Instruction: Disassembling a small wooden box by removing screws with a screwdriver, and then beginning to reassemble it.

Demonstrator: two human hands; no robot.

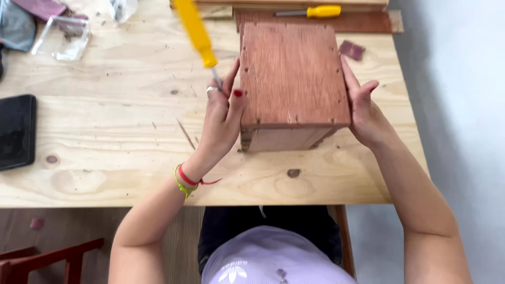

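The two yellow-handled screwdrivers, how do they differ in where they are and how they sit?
The near screwdriver is held in the left hand, raised and slanted, tip down beside the wooden box. The far screwdriver lies flat and untouched on a board behind the box. The near one looks bigger and blurred; the far one is small and sharp. Both have yellow handles and metal shafts.

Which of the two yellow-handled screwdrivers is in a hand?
The blurred screwdriver gripped in the left hand; the other screwdriver lies untouched beyond the wooden box.
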